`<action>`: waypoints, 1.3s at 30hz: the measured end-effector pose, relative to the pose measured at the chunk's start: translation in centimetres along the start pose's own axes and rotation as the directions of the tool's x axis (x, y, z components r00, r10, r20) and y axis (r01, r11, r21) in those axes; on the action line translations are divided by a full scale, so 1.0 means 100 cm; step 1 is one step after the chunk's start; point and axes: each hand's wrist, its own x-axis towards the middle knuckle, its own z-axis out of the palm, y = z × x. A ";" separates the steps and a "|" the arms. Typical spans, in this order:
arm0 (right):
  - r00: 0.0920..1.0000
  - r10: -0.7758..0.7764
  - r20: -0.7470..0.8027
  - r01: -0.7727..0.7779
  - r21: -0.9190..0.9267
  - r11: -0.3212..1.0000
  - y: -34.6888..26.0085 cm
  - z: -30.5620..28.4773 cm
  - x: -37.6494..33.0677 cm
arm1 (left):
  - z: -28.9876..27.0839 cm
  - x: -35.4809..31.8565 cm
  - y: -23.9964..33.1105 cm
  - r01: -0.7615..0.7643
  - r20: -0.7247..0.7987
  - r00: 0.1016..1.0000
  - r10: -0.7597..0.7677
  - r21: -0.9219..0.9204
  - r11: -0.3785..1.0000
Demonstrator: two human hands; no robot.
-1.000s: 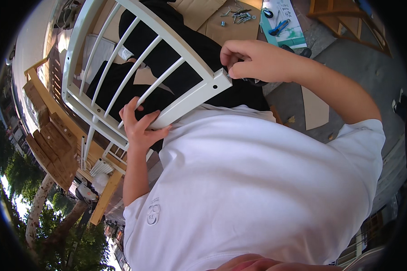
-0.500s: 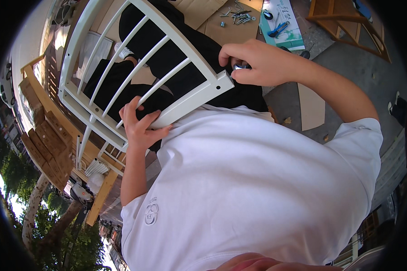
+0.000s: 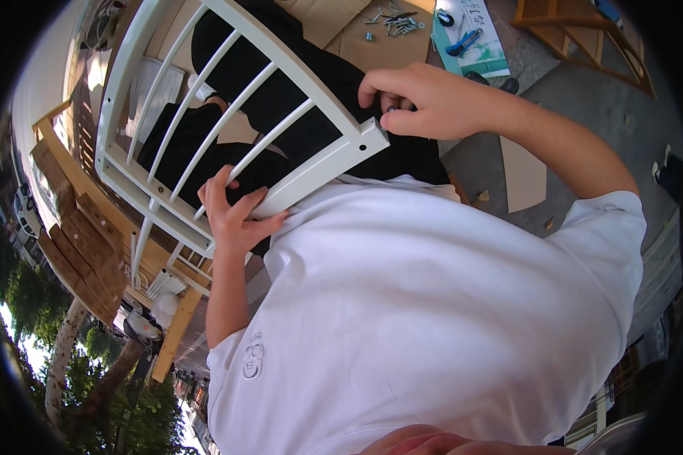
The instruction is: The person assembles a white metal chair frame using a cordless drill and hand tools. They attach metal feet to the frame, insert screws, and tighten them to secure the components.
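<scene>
A white slatted frame [image 3: 311,173], like a chair back, lies tilted across my lap. My left hand [image 3: 231,212] grips its near rail, thumb on the rail's face and fingers over the slat ends. Beside the frame's right end, which has a dark hole in its face, is my right hand [image 3: 425,102]. Its fingers are curled in a pinch close to the end of the rail. A small dark, shiny part [image 3: 391,109] shows between them, mostly hidden by the fingers, so its kind is unclear.
Beyond my legs, several screws [image 3: 402,25] lie on cardboard [image 3: 357,45]. A blue utility knife [image 3: 464,42] and a black wheel-like part [image 3: 445,18] rest on a printed sheet [image 3: 487,59]. At the far right stands a brown wooden frame [image 3: 577,29]; stacked cartons [image 3: 83,243] are at left.
My right hand has shifted slightly up and left, turning the shiny part so that less of it shows. My left hand keeps its hold on the frame, which has barely moved.
</scene>
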 end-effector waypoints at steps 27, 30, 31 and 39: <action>0.993 0.042 0.114 -0.043 0.011 0.999 0.001 -0.003 0.007 | 0.001 -0.002 -0.003 -0.025 0.008 1.000 0.025 0.004 1.000; 0.990 0.079 0.117 -0.088 0.076 0.993 0.003 -0.002 0.006 | 0.001 -0.002 -0.003 -0.031 0.012 0.999 0.031 0.006 1.000; 0.988 0.100 0.120 -0.112 0.101 0.989 0.003 -0.001 0.006 | 0.001 -0.002 -0.002 -0.031 0.008 0.999 0.031 0.008 0.999; 0.657 0.646 0.390 -0.743 0.484 0.463 -0.013 0.002 0.001 | 0.002 -0.008 0.000 -0.031 0.041 0.999 0.031 0.001 1.000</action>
